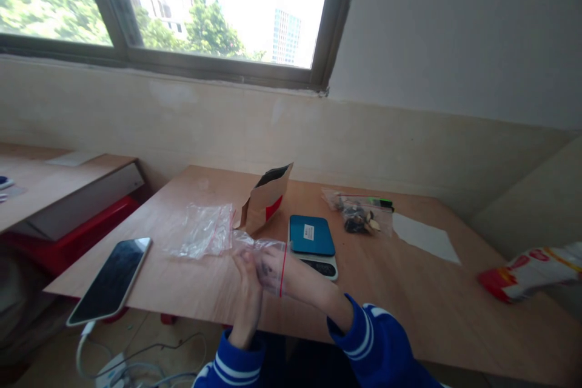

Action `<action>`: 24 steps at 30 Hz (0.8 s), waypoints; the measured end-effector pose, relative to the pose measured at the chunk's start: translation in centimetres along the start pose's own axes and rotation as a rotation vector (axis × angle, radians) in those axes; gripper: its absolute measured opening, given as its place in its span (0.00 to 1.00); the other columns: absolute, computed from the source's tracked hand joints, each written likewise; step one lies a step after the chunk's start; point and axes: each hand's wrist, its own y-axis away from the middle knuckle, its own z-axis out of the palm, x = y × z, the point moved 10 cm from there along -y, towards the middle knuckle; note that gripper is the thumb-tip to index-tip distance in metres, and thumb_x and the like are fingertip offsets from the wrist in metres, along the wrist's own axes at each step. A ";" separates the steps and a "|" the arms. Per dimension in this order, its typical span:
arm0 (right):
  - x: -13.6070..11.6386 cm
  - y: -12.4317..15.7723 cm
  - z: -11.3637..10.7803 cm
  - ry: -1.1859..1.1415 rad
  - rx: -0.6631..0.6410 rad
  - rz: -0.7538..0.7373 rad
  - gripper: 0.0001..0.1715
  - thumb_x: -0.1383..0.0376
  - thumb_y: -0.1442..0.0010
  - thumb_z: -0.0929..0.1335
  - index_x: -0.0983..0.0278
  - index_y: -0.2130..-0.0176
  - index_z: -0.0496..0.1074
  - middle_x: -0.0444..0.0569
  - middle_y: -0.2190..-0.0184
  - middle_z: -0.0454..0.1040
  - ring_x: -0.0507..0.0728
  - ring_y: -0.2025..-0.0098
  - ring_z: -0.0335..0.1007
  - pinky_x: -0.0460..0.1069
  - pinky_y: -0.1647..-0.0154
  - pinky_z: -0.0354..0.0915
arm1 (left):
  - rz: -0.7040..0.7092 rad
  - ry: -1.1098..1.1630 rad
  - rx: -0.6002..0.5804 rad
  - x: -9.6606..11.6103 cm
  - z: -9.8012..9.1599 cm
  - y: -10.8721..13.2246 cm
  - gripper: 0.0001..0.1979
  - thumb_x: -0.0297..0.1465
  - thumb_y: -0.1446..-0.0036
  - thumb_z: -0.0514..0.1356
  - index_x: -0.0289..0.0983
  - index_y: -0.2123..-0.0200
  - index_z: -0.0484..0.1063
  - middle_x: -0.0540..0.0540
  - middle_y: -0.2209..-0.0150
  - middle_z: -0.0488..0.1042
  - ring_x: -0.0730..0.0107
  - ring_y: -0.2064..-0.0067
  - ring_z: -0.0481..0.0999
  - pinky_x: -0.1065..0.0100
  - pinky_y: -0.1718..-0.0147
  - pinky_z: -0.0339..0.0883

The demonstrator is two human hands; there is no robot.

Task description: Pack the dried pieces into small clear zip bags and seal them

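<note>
A clear zip bag (269, 276) with a red seal line is at my hands, above the near edge of the table. My left hand (248, 282) is closed on the bag's left side. My right hand (271, 260) reaches into the bag, and the red line crosses near its wrist. Plastic glare and blur hide what its fingers do. Just beyond lies a kitchen scale (313, 235) with a blue top and a dark display. A brown paper pouch (259, 209) stands open behind the bag. More clear zip bags (204, 230) lie flat to the left.
Filled zip bags (361, 218) with dark and pale pieces lie right of the scale, beside white paper (426, 236). A phone (111, 282) with a cable overhangs the left edge. A red-and-white bottle (531, 270) is at far right. A red stool (82, 236) stands left.
</note>
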 end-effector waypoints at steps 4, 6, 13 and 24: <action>-0.3 -0.1 0.0 -0.046 0.000 -0.056 0.14 0.72 0.38 0.63 0.63 0.54 0.71 0.50 0.54 0.73 0.55 0.48 0.67 0.52 0.44 0.63 | -0.062 -0.032 0.046 0.3 -0.8 -0.3 0.32 0.54 0.41 0.45 0.37 0.43 0.57 0.36 0.40 0.63 0.58 0.39 0.64 0.57 0.41 0.59; -0.4 -0.1 -0.6 -0.057 0.027 -0.051 0.12 0.73 0.38 0.62 0.63 0.59 0.73 0.49 0.58 0.74 0.55 0.51 0.68 0.50 0.47 0.64 | -0.086 -0.045 0.096 0.4 -1.5 -0.5 0.33 0.54 0.41 0.45 0.38 0.41 0.56 0.36 0.37 0.59 0.58 0.36 0.60 0.58 0.40 0.57; -0.9 0.0 -8.0 -0.120 0.297 0.028 0.09 0.75 0.42 0.65 0.64 0.63 0.73 0.45 0.65 0.74 0.51 0.63 0.70 0.46 0.60 0.67 | -0.117 0.053 0.117 0.1 -2.9 -1.8 0.30 0.55 0.43 0.46 0.37 0.53 0.67 0.40 0.59 0.75 0.62 0.60 0.77 0.63 0.63 0.72; 3.3 -4.6 -17.9 0.110 0.662 0.008 0.12 0.71 0.42 0.64 0.65 0.57 0.71 0.51 0.57 0.75 0.56 0.53 0.71 0.53 0.49 0.66 | -0.109 -0.060 0.078 0.7 -6.4 -4.1 0.25 0.54 0.52 0.57 0.36 0.68 0.69 0.52 0.78 0.68 0.77 0.82 0.61 0.73 0.84 0.57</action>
